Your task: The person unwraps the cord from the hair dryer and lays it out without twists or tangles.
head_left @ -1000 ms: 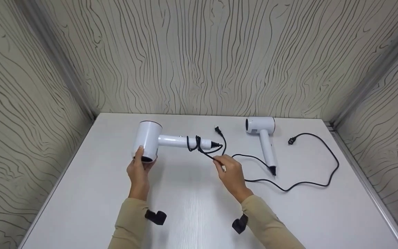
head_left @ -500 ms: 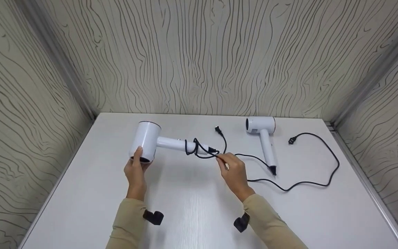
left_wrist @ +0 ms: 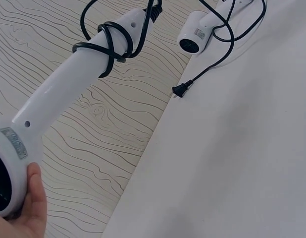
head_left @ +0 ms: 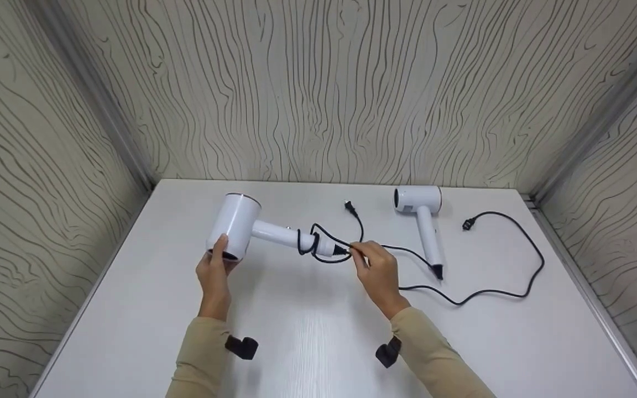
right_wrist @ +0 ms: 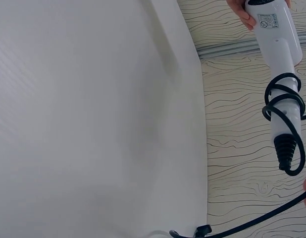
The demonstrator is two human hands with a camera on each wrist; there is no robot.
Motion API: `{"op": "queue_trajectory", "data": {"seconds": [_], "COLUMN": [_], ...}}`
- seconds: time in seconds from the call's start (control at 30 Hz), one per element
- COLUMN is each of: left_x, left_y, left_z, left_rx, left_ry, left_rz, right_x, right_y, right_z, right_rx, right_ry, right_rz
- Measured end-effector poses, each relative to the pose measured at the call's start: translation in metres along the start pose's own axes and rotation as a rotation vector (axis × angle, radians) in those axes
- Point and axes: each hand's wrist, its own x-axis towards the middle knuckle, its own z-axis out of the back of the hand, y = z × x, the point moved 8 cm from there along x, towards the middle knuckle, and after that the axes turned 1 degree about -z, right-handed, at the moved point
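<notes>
"Where to look first?"
"At a white hair dryer [head_left: 234,225], held over a white table [head_left: 296,326], gripped at its broad end by the left hand [head_left: 215,279]."
"And with the right hand [head_left: 378,272]?"
"Pinching the black cord [head_left: 315,242], looped around the handle [head_left: 278,233], just past the end, well apart from the left hand."

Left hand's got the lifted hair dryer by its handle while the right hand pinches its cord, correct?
Not quite: the head view shows the left hand gripping the dryer's barrel, not its handle. The right hand does pinch the cord.
</notes>
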Motion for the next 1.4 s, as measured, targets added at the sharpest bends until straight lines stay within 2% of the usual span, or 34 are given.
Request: {"op": "queue_trajectory", "data": {"seconds": [0.37, 0.53, 0.97, 1.23, 1.4], "left_x": [-0.002, -0.003, -0.007, -0.007, -0.007], "left_y": [-0.006, -0.009, -0.019, -0.022, -0.025], "left_z": [0.003, 0.004, 0.002, 0.001, 0.003], "left_rx": [0.012, -0.016, -0.139, -0.156, -0.168], "left_ry": [0.047, 0.048, 0.06, 0.069, 0.063], "left_rz": [-0.03, -0.047, -0.073, -0.052, -0.048], "right_x": [-0.001, -0.002, -0.007, -0.013, -0.019], "right_y": [-0.009, -0.011, -0.016, -0.016, -0.012], "right_z": [-0.001, -0.004, -0.019, -0.029, -0.037], "right_rx": [-0.001, 0.003, 0.018, -0.019, -0.025], "right_ry": [-0.033, -0.024, 0.095, 0.132, 0.167], "right_rz": [-0.04, -0.066, -0.172, -0.17, -0.121]}}
